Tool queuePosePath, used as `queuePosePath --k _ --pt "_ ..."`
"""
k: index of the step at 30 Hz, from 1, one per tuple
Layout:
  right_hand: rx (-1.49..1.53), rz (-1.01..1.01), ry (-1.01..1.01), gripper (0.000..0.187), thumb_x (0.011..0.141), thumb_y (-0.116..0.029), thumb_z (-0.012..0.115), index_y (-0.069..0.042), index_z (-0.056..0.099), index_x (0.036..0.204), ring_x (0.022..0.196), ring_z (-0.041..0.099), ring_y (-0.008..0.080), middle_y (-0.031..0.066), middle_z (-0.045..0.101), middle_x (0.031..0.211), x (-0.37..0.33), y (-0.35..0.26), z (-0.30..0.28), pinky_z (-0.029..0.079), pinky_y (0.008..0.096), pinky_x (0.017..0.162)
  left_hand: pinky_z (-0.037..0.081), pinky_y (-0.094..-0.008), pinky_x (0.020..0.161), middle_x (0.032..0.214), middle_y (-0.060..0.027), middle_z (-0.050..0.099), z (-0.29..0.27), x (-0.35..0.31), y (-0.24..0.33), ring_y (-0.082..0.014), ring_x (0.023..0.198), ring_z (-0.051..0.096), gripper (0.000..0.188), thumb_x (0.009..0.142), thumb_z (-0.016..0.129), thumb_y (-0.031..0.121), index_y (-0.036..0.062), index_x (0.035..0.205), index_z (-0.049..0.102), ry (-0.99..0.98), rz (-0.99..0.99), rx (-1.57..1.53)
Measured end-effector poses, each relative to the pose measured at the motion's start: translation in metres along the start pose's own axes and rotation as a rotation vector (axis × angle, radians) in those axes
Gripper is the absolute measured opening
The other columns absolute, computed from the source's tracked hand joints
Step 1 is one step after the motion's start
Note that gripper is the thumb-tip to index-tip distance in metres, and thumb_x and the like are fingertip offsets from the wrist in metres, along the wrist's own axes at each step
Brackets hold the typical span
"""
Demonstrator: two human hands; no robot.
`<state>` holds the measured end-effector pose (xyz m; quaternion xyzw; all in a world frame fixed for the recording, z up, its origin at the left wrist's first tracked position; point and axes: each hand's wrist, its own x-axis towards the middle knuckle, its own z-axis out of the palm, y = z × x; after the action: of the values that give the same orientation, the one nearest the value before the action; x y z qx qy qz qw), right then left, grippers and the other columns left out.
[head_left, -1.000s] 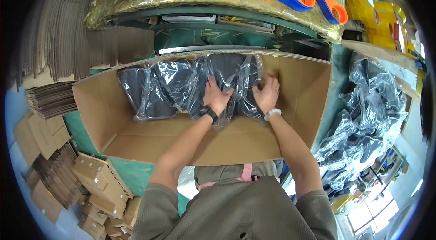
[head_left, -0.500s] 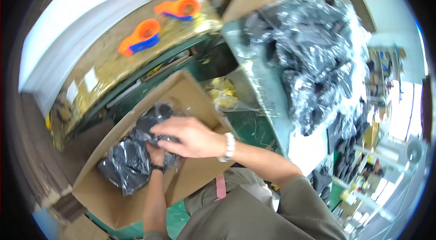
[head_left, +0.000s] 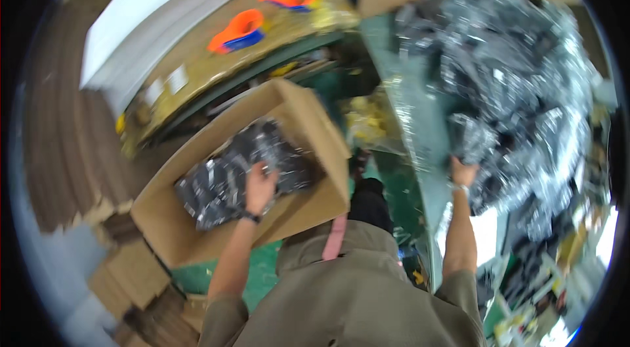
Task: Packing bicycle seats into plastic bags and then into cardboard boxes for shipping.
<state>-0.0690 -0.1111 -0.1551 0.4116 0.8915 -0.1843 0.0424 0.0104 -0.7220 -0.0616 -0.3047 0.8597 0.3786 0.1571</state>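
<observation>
Inside the cardboard box lie dark packages in clear plastic bags. My left hand rests on these bags, fingers loosely bent and thumb apart; it seems to hold nothing, though blur softens its outline. To the right, my right hand reaches to the near left edge of a big pile of similar bags on a green table. Its fingers are closed on one plastic-bagged dark package, and that bag partly hides the fingertips.
Two orange-and-blue tape dispensers sit on a tape-covered bench beyond the box, near a white sheet roll. Stacked brown cardboard stands at left. Yellow scraps lie between the box and the green table.
My right hand has left the box and moved right to the pile, closing on a bagged package. My left hand stays in the box, now on top of the bags. The view has shifted.
</observation>
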Motion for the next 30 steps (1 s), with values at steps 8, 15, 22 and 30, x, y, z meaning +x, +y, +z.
queuePosePath --k 8,15,22,30 --pt "0.619 -0.007 -0.524 0.028 0.080 -0.024 0.070 0.003 0.069 0.089 0.082 0.056 0.0145 0.0024 0.064 0.086 -0.137 -0.052 -0.068 0.047 0.0325 0.074 0.045 -0.0458 0.100 0.131 -0.0228 0.053 0.024 0.013 -0.014 -0.0431 0.117 0.053 0.066 0.080 0.071 0.037 -0.0021 0.129 0.052 -0.029 0.199 0.393" --pt "0.547 -0.309 -1.387 0.062 0.075 -0.012 0.076 0.004 0.053 0.130 0.102 0.059 0.0155 0.0060 0.064 0.113 -0.294 -0.274 -0.182 0.048 0.0302 0.089 0.027 -0.0557 0.114 0.153 -0.0116 0.037 0.035 0.040 -0.026 -0.0358 0.145 0.027 0.087 0.075 0.074 0.051 0.0118 0.145 0.043 -0.272 0.642 0.721" --pt "0.147 0.079 -1.351 0.057 0.076 -0.018 0.073 0.003 0.057 0.126 0.098 0.065 0.0229 0.0137 0.069 0.108 -0.399 -0.366 0.024 0.051 0.0353 0.087 0.012 -0.0647 0.117 0.159 -0.0047 0.030 0.068 0.067 -0.067 -0.0299 0.149 0.018 0.088 0.078 0.056 0.072 0.0178 0.146 0.046 -0.598 0.572 0.925" --pt "-0.305 -0.480 -0.558 0.080 0.074 -0.040 0.074 0.004 0.044 0.133 0.108 0.061 0.0476 0.0304 0.066 0.111 -0.373 -0.291 0.189 0.047 0.0489 0.099 0.024 -0.0586 0.114 0.150 -0.0049 0.041 0.049 0.072 -0.091 -0.0274 0.147 0.023 0.089 0.069 0.075 0.059 0.0133 0.140 0.051 -0.417 0.587 0.440"
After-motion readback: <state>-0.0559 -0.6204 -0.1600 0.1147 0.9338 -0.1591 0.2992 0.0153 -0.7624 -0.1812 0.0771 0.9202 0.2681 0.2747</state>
